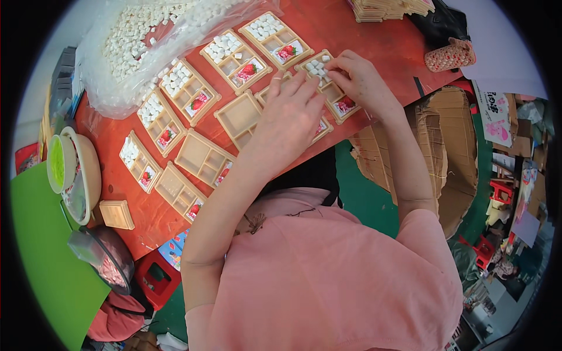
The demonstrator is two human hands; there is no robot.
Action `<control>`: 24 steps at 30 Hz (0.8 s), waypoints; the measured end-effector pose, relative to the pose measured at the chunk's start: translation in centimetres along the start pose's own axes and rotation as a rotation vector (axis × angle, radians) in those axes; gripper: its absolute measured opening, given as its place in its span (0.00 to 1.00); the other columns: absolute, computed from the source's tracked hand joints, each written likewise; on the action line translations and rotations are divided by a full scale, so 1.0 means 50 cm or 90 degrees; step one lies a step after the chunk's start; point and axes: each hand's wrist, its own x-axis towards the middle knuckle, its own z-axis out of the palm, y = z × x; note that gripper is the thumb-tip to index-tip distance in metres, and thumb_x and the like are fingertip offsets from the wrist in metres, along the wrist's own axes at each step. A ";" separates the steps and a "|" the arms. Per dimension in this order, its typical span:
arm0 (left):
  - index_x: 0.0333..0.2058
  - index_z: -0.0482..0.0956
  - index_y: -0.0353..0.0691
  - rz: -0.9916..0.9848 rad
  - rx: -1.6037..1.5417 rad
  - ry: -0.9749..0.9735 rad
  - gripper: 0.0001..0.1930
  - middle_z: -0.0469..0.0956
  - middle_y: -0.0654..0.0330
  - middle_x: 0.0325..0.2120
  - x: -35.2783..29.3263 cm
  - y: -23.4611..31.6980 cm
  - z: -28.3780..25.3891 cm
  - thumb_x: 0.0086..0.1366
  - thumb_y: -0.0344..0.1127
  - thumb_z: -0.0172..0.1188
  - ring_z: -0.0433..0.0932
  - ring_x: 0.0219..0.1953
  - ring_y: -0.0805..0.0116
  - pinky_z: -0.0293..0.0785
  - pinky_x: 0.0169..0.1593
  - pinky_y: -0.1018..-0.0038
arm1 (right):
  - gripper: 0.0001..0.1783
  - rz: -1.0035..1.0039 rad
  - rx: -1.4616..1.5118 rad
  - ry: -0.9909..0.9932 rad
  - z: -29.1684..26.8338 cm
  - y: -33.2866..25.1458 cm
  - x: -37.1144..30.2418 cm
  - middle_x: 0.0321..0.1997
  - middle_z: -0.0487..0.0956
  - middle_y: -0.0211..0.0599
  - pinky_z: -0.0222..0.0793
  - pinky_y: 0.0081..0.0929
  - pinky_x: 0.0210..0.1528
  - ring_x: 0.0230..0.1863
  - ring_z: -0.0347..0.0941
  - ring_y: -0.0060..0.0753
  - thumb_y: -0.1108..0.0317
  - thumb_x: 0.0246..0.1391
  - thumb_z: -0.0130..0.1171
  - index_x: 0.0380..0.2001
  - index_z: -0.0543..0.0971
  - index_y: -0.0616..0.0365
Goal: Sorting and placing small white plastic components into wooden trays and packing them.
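My right hand is over the rightmost wooden tray, its fingers curled together at the white cubes in the tray's big compartment. What the fingertips hold, if anything, is hidden. My left hand reaches across the neighbouring trays, fingers stretched out and slightly apart, with the tips near the rightmost tray's left side. It covers much of the tray beneath it. An unfilled wooden tray lies just left of that hand. Strawberry-picture pieces sit in small compartments of several trays.
A clear plastic bag of white cubes spreads over the red table at the far left. Filled trays stand in rows. At the left edge are a beige basin and stacked wooden pieces. A cardboard box stands right.
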 end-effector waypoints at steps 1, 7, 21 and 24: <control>0.51 0.80 0.37 -0.001 0.004 0.001 0.16 0.76 0.50 0.58 0.006 0.000 0.007 0.65 0.33 0.64 0.71 0.65 0.50 0.58 0.71 0.47 | 0.09 -0.004 0.002 0.001 -0.003 -0.002 0.003 0.38 0.78 0.42 0.74 0.35 0.40 0.37 0.78 0.43 0.69 0.61 0.62 0.42 0.83 0.62; 0.53 0.79 0.35 -0.022 0.048 -0.025 0.20 0.75 0.49 0.58 0.005 -0.007 0.042 0.66 0.39 0.63 0.68 0.68 0.49 0.55 0.73 0.44 | 0.10 0.028 -0.120 0.005 -0.005 -0.011 0.031 0.40 0.80 0.41 0.75 0.42 0.44 0.43 0.79 0.50 0.64 0.63 0.58 0.39 0.84 0.57; 0.50 0.80 0.38 -0.061 0.047 -0.014 0.17 0.73 0.50 0.58 -0.088 0.016 -0.019 0.64 0.36 0.65 0.65 0.68 0.48 0.53 0.72 0.39 | 0.11 -0.115 -0.270 -0.064 0.193 -0.139 0.241 0.41 0.82 0.36 0.76 0.42 0.45 0.44 0.81 0.45 0.60 0.62 0.61 0.38 0.84 0.56; 0.50 0.79 0.37 -0.071 0.018 0.017 0.18 0.73 0.49 0.58 -0.101 0.001 -0.034 0.64 0.36 0.66 0.66 0.68 0.48 0.53 0.72 0.39 | 0.12 -0.090 -0.144 -0.032 0.124 -0.136 0.214 0.39 0.82 0.37 0.75 0.40 0.43 0.41 0.80 0.45 0.60 0.62 0.61 0.38 0.83 0.58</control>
